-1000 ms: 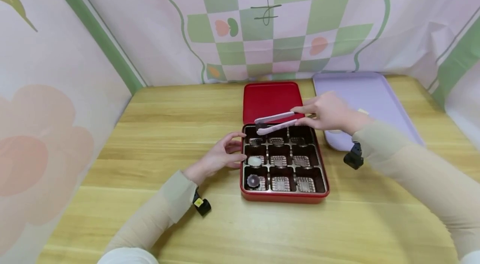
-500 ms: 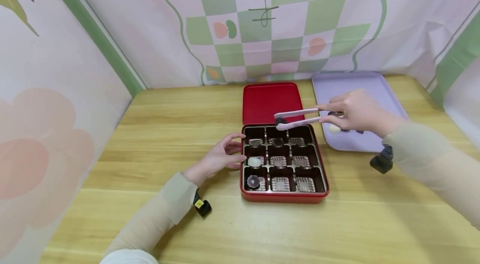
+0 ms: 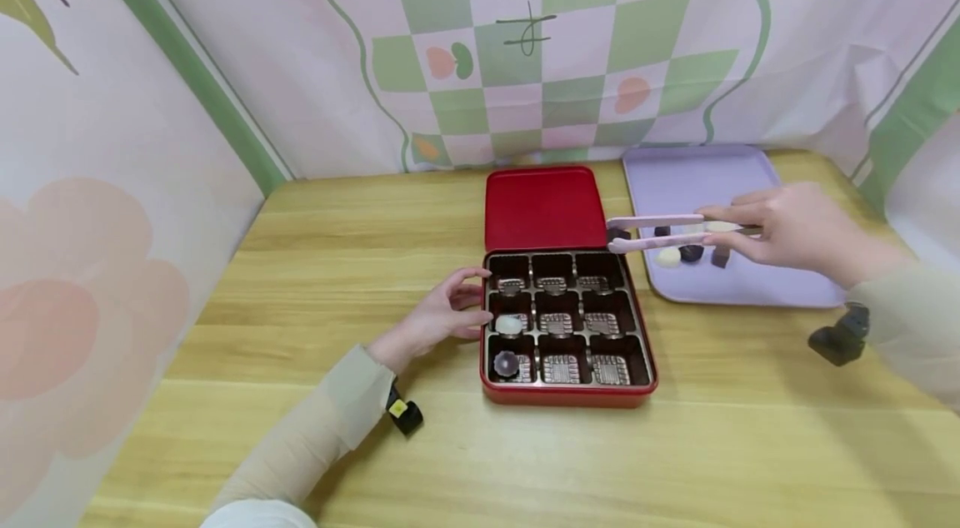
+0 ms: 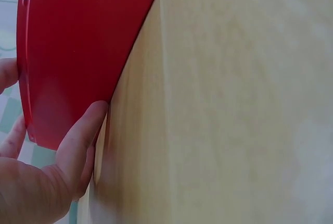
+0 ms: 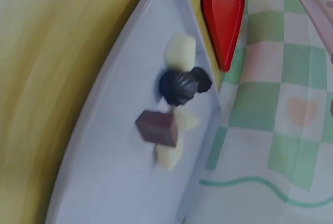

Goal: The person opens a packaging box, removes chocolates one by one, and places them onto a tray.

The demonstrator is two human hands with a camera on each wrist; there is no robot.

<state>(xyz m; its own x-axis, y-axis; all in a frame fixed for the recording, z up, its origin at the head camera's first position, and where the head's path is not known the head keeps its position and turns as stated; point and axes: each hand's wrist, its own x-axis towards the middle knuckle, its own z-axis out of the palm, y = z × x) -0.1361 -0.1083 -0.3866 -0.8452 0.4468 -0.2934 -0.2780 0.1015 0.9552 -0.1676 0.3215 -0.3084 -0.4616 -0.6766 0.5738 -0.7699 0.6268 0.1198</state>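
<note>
My right hand (image 3: 798,232) pinches pale pink tongs (image 3: 660,243). Between the tong tips is a dark chocolate (image 3: 618,235), held off the table at the right edge of the red lid (image 3: 543,207). My left hand (image 3: 442,311) rests against the left side of the red tin (image 3: 570,396), its relaxed fingers touching the rim and wall. In the left wrist view, the thumb (image 4: 83,135) lies along the red wall. The tin has a brown divided insert. A white chocolate (image 3: 508,324) sits in its left middle compartment, and a dark round chocolate (image 3: 506,362) in the left front one.
To the right lies a lilac tray (image 3: 705,166) bearing several chocolates: a white one (image 5: 180,52), a dark swirled one (image 5: 178,86) and a brown block (image 5: 157,127) among them. A patterned cloth (image 3: 450,120) hangs behind the wooden table (image 3: 360,236).
The right hand has moved right from above the tin's back left with the tongs and the dark chocolate, uncovering more of the tray's chocolates. The left hand stays in place.
</note>
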